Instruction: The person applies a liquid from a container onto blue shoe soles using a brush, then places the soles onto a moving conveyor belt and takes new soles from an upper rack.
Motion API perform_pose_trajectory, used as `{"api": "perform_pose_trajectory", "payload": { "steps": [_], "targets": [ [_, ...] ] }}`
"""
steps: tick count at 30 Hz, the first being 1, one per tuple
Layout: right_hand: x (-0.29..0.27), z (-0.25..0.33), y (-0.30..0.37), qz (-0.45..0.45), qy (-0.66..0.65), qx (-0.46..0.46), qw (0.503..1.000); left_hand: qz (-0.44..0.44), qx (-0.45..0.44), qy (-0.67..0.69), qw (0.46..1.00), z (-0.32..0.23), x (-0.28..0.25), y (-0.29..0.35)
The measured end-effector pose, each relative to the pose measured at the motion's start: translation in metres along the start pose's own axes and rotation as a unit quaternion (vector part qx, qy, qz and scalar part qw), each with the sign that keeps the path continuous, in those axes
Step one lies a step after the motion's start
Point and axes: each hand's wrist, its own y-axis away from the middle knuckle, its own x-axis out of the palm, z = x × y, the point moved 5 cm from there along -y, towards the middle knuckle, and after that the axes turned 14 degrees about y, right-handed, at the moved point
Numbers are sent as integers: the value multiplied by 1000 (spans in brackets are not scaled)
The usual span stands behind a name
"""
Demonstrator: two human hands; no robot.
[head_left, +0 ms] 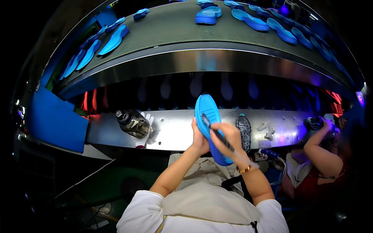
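A bright blue shoe sole [207,104] is held up at a tilt in front of me, its ribbed inner face toward me. My left hand [199,139] closes around its left edge. My right hand [229,136] grips a slim dark-handled brush [206,120], whose tip meets or nearly meets the ribbed middle of the sole. That hand is slightly blurred and covers part of the sole's right side. Just right of it, a dark speckled sole [243,130] lies on the metal shelf [175,130].
A dark bottle [133,123] stands on the shelf to the left. Small grey pieces [267,131] lie right of the dark sole. Beyond, several blue soles [250,20] rest on a green conveyor belt [171,29]. At far right, a co-worker's arm [320,145] reaches to the shelf.
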Motion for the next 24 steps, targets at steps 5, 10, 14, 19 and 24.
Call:
{"api": "perform_pose_trajectory", "payload": {
  "steps": [5, 10, 14, 19, 24],
  "targets": [
    [-45, -12, 56, 244, -76, -2, 967, 55, -60, 28, 996, 19, -2, 19],
    [-60, -15, -2, 84, -245, 104, 960, 130, -151, 61, 978, 23, 24, 39],
    [-54, -13, -5, 126, -141, 53, 981, 61, -139, 98, 984, 36, 47, 41],
    [-74, -1, 4, 160, -335, 104, 923, 68, -77, 87, 991, 22, 44, 48],
    [-80, 15, 5, 149, -183, -79, 968, 108, -63, 37, 991, 16, 65, 49]
  ]
}}
